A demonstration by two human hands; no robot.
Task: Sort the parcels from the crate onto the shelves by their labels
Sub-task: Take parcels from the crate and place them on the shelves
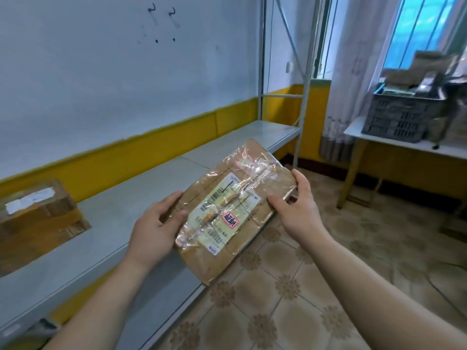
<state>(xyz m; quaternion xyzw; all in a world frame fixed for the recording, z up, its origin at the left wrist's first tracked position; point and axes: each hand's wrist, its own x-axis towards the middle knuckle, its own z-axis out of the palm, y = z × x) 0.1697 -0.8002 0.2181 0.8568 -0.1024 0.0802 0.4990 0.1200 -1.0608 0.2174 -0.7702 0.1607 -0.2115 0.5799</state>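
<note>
I hold a flat brown cardboard parcel wrapped in clear tape, with a white shipping label and a red stamp facing up. My left hand grips its left edge, thumb on top. My right hand grips its right edge, fingers curled over the far side. The parcel hangs over the front edge of the grey metal shelf. A second taped cardboard parcel lies on that shelf at the far left. The grey plastic crate, with several parcels in it, stands on a white table at the right.
The shelf unit's metal uprights rise at the far end against a white and yellow wall. The white table stands under a curtained window. Patterned tiled floor spreads between shelf and table.
</note>
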